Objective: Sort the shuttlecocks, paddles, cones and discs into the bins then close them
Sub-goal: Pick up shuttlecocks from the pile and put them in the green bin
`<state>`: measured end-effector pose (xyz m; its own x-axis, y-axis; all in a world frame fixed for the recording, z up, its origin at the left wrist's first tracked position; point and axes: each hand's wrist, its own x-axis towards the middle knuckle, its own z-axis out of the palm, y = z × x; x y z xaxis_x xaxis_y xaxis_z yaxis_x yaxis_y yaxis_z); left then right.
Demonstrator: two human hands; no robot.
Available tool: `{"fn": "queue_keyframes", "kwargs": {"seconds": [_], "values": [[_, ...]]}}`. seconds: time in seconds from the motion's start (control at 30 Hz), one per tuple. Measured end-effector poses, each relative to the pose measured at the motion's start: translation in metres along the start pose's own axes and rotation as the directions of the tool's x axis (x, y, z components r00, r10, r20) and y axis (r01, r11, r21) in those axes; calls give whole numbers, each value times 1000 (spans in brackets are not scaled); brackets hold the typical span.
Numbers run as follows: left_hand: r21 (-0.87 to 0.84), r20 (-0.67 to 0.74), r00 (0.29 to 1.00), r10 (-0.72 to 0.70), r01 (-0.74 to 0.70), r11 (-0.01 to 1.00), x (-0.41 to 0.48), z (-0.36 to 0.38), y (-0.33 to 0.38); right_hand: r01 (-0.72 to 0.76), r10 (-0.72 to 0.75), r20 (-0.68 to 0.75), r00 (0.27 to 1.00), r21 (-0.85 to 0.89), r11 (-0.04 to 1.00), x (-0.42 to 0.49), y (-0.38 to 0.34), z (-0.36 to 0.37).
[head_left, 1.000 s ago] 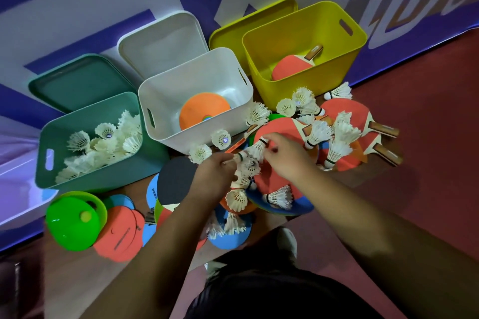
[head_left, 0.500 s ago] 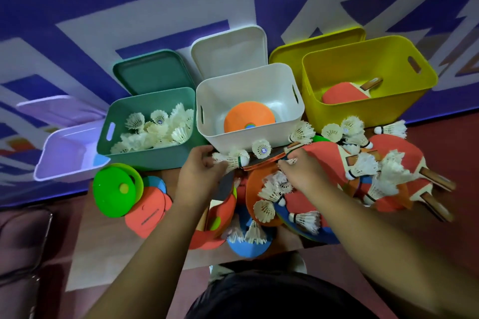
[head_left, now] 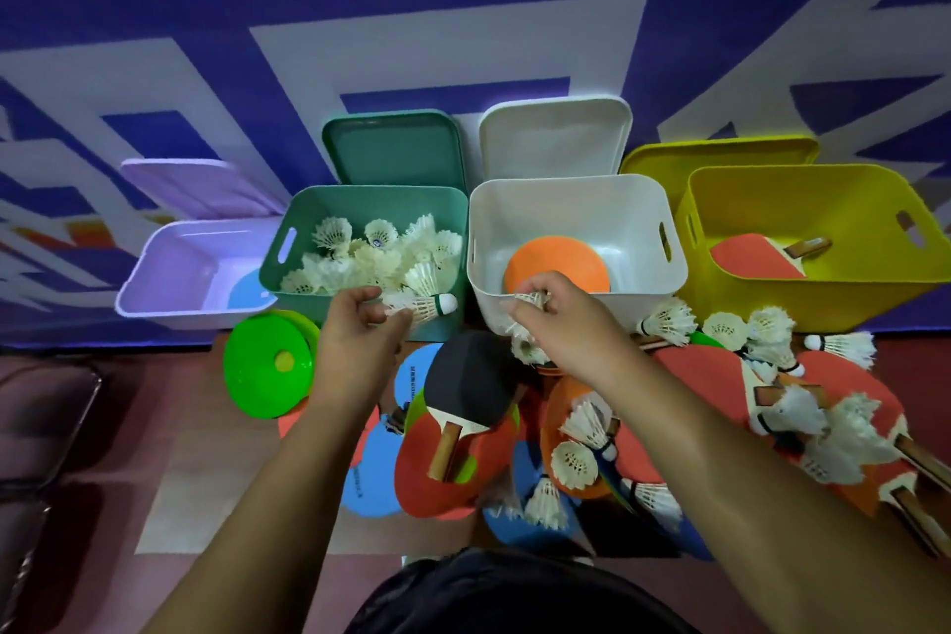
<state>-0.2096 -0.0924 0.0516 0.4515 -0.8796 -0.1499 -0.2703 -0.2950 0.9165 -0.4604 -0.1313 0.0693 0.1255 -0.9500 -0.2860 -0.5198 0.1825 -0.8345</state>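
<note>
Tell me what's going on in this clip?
A person is sorting sports gear into four open bins. The left hand holds a shuttlecock at the near rim of the green bin, which already holds many shuttlecocks. The right hand grips a bunch of shuttlecocks by the white bin, which holds an orange cone. The yellow bin has one red paddle. A mixed pile lies unsorted in front.

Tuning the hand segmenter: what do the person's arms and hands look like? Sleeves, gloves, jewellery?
The left forearm and right forearm are bare to the frame edge, no sleeves in view. The left hand and right hand wear no gloves; no rings, watch or wristbands show. The only clothing visible is a dark garment at bottom centre.
</note>
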Motion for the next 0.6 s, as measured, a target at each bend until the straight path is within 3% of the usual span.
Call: {"fn": "queue_keyframes", "kwargs": {"seconds": [0.33,0.5,0.6], "values": [[-10,-165,986,-28,27,1000,59,-82,-12,62,-63,-29,998,-31,998,45,-59,57],[61,-132,991,23,-15,998,98,-88,-9,55,-56,-59,997,-4,998,61,-82,75],[87,-98,994,-41,50,995,119,-84,-11,2,3,-80,997,52,999,71,-91,84]]}}
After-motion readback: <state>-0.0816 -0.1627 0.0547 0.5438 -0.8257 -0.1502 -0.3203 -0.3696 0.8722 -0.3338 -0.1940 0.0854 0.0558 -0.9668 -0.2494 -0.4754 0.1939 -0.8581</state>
